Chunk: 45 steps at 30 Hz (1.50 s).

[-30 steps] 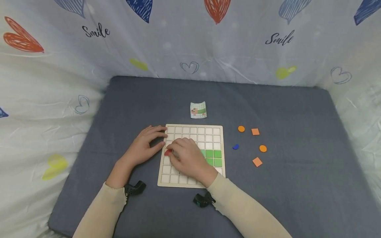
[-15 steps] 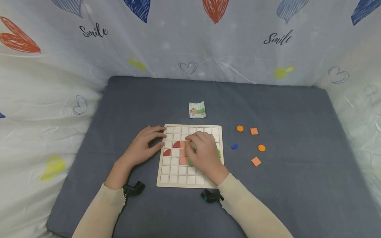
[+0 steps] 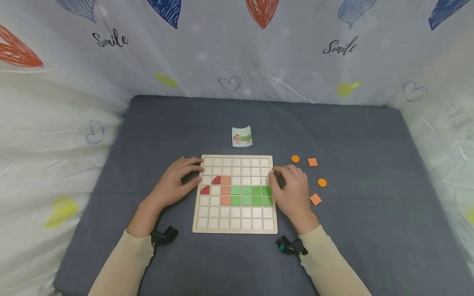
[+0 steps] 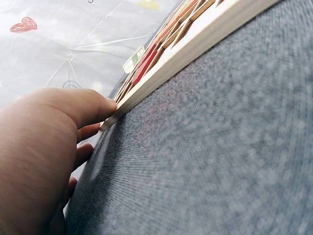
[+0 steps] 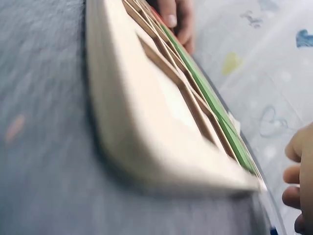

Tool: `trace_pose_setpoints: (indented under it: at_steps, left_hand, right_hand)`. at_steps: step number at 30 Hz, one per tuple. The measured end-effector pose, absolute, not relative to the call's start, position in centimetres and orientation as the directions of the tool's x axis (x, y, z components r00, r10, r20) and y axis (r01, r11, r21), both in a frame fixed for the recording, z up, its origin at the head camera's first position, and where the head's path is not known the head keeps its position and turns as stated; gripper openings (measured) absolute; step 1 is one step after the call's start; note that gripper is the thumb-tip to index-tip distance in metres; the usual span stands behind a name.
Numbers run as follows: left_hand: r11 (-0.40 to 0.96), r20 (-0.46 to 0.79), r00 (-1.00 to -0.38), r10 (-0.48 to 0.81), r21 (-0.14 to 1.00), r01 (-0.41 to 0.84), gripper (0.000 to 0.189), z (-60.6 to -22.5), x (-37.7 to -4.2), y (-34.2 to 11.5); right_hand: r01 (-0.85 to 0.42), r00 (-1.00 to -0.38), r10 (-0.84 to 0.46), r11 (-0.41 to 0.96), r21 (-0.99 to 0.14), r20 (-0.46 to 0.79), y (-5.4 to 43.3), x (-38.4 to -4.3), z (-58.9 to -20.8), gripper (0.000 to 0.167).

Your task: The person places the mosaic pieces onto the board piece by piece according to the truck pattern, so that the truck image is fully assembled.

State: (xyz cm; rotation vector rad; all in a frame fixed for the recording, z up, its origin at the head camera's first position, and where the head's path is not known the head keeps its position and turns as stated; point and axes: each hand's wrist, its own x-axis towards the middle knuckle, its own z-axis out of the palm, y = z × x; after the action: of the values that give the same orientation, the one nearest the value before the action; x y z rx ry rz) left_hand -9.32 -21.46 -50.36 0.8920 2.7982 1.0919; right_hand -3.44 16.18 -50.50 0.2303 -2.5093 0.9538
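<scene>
A wooden grid board (image 3: 235, 231) lies flat on the dark grey table. Set in its cells are green squares (image 3: 246, 200), orange squares (image 3: 225, 190) and two red quarter-circle pieces (image 3: 216, 180). My left hand (image 3: 172, 181) rests at the board's left edge, fingers extended, with the thumb tip against the wooden side in the left wrist view. Just past the right edge hovers my right hand (image 3: 292, 193), fingers loosely bent and nothing between them. It covers the blue piece in the head view; a bit of blue (image 5: 273, 230) shows at the bottom of the right wrist view.
Right of the right hand lie two orange discs (image 3: 322, 182) and two loose orange squares (image 3: 315, 199). A small curled picture card (image 3: 242, 137) with a coloured grid pattern lies behind the board. A white printed curtain (image 3: 289, 49) rises along the table's far edge.
My right hand has moved right across the board, from the red piece at the left to beyond the right edge, uncovering the coloured pieces. The left hand stays at the left edge.
</scene>
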Motion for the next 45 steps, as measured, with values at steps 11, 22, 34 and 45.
trace_pose_setpoints:
  at_steps: [11, 22, 34, 45]
  left_hand:
    - [0.608, 0.181, -0.842, 0.508, 0.617, 0.499, 0.032, -50.6, -9.2, -21.5]
    - [0.604, 0.174, -0.842, 0.511, 0.624, 0.496, 0.031, -50.4, -9.3, -21.4]
    - [0.613, 0.163, -0.846, 0.508, 0.622, 0.488, 0.032, -50.0, -9.3, -21.4]
    - [0.609, 0.169, -0.843, 0.511, 0.621, 0.494, 0.032, -50.2, -9.3, -21.4]
  right_hand:
    - [-0.118, -0.909, 0.158, 0.79, -0.601, 0.386, 18.7, -1.1, -51.1, 0.025]
    - [-0.035, -0.919, 0.197, 0.822, -0.568, 0.343, 18.7, -0.8, -51.0, 0.034]
    - [-0.052, -0.92, 0.171, 0.839, -0.542, 0.352, 18.8, -1.4, -51.2, 0.025]
    - [-0.115, -0.905, 0.142, 0.825, -0.553, 0.401, 19.0, -1.7, -51.5, 0.018]
